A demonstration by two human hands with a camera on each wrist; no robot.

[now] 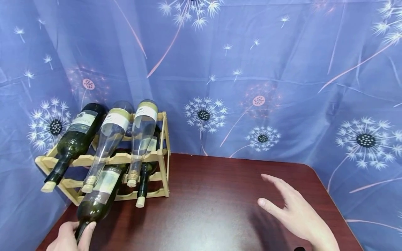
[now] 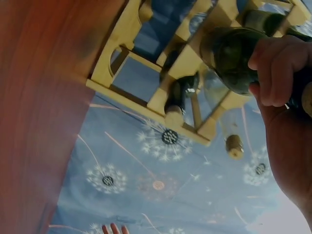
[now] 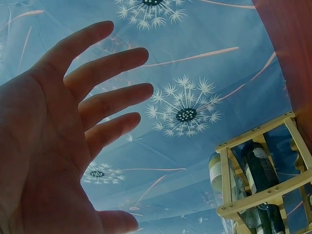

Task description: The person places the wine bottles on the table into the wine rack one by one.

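Note:
My left hand (image 1: 70, 237) grips the neck of a dark green wine bottle (image 1: 97, 204) with a pale label, its base end reaching into the lower tier of a wooden wine rack (image 1: 164, 164). In the left wrist view, the curled fingers (image 2: 280, 68) wrap that neck. Far to the right, my right hand (image 1: 295, 212) is held over the table with fingers spread and nothing in it; the right wrist view shows the bare palm (image 3: 44, 131).
On the rack's top lie a green bottle (image 1: 76, 134) and two clear bottles (image 1: 110, 136), all corked. Another dark bottle (image 1: 143, 181) sits in the lower tier at right. The brown table (image 1: 213, 195) meets a blue dandelion-print cloth (image 1: 238, 45) behind.

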